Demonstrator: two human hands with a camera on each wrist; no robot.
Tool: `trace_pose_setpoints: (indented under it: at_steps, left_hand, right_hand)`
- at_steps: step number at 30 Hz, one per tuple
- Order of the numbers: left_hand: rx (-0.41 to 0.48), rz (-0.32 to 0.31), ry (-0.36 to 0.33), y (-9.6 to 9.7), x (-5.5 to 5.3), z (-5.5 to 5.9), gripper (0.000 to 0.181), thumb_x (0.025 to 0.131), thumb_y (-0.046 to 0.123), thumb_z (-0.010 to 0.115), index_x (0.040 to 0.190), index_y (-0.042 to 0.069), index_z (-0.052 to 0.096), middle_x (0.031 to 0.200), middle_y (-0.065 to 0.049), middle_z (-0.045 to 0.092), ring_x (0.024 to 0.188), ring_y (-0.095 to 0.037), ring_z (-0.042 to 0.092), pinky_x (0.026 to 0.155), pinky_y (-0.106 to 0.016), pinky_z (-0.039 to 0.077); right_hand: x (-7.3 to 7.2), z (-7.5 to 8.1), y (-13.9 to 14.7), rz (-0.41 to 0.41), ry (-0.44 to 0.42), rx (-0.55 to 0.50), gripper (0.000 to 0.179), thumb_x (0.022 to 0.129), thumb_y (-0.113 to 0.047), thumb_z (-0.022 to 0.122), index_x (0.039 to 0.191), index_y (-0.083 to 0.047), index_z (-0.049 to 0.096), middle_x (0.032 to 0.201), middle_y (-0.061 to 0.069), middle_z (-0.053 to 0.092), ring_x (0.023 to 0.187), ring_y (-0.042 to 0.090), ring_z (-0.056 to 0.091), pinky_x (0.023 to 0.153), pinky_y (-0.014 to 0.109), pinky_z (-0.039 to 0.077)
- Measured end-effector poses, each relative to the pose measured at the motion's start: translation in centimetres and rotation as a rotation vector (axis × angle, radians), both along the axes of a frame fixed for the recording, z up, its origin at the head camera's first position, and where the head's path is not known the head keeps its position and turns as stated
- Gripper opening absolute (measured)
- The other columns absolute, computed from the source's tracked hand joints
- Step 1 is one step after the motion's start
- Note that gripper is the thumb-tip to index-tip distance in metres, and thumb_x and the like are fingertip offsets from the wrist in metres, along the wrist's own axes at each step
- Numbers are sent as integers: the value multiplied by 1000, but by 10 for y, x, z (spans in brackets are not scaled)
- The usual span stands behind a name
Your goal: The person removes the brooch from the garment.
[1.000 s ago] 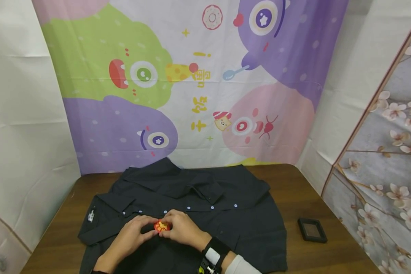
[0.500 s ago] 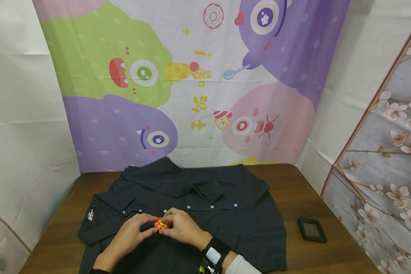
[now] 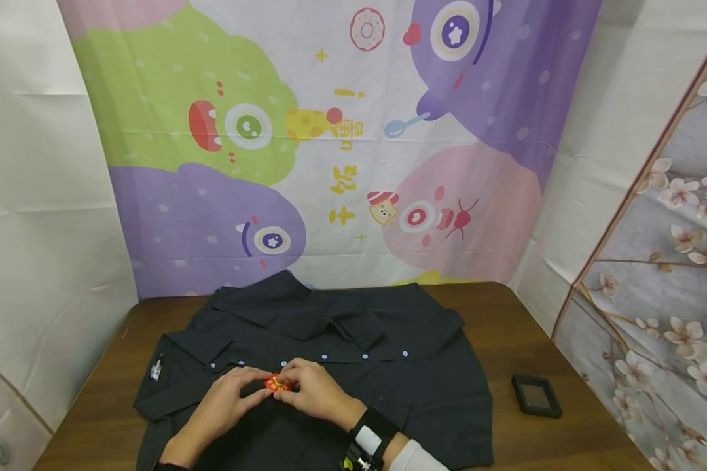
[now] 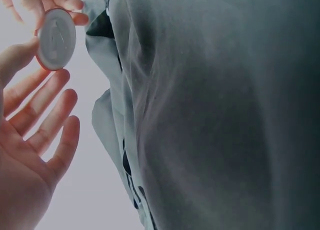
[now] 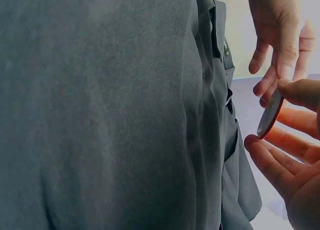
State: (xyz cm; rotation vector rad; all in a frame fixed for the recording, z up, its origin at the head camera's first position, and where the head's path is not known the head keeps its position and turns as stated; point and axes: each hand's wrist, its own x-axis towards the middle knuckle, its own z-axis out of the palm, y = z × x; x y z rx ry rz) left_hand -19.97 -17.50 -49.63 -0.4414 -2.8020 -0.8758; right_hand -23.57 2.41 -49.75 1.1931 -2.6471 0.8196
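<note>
A round red badge with a yellow design (image 3: 277,383) is held over the dark button-up shirt (image 3: 436,399) in the head view. My left hand (image 3: 220,399) pinches its left edge between thumb and fingertips. On the opposite edge, my right hand (image 3: 318,392) grips it with thumb and fingers. The left wrist view shows the badge's pale back (image 4: 56,39) with a thin pin across it; the other fingers of my left hand (image 4: 37,145) are spread. Seen nearly edge-on in the right wrist view, the badge (image 5: 270,115) sits between both hands' fingertips.
The shirt lies spread on a brown wooden table (image 3: 524,333), its row of light buttons (image 3: 365,356) running across. A small black square frame (image 3: 537,396) lies to the right. Behind the table hangs a cartoon-printed cloth (image 3: 342,255).
The badge's face has tilted slightly and shows flatter in the head view. Both hands keep hold of it in nearly the same place; the shirt has not moved.
</note>
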Motion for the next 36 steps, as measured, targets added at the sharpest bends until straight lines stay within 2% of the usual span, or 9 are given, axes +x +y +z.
trace_pose_setpoints:
  at_steps: [7,13,16,19,24,36]
  left_hand:
    - [10,8,6,1,0,1,22,85,26,74,105,16,74,106,4,72,104,-20,65,90,-46,53]
    - [-3,-10,38,1,-1,5,19,85,24,74,103,16,74,105,5,72,103,-19,65,90,-45,53]
    - [5,-25,56,1,-2,6,15,86,23,74,100,16,75,103,6,72,103,-20,66,94,-47,51]
    - [22,-47,57,2,-2,7,13,88,22,72,99,17,75,102,7,72,100,-19,67,92,-46,53]
    - [37,-46,61,3,-3,7,13,88,22,72,99,18,76,101,8,73,97,-16,68,85,-40,55]
    - [69,-45,165,3,-3,1,10,83,17,75,94,17,77,94,10,73,90,-10,68,81,-37,56]
  right_hand:
    - [-1,-1,0,6,-11,-34,20,89,-28,72,104,-14,76,103,-2,68,90,1,62,77,7,46]
    - [-2,-1,0,20,-46,-89,19,91,-25,70,104,-14,76,102,-1,68,85,-2,62,73,3,45]
    - [-2,-1,1,33,-52,-113,17,91,-23,69,104,-14,76,100,0,69,83,-3,61,71,1,45]
    - [-2,-3,1,34,-25,-126,15,92,-22,69,102,-14,77,97,-1,70,84,-3,61,73,1,44]
    - [-3,-3,1,18,18,-146,15,91,-22,69,101,-15,78,95,-2,71,87,0,64,77,3,45]
    - [-1,-1,3,18,-23,-197,16,91,-20,69,102,-13,77,95,0,72,82,-2,61,72,2,44]
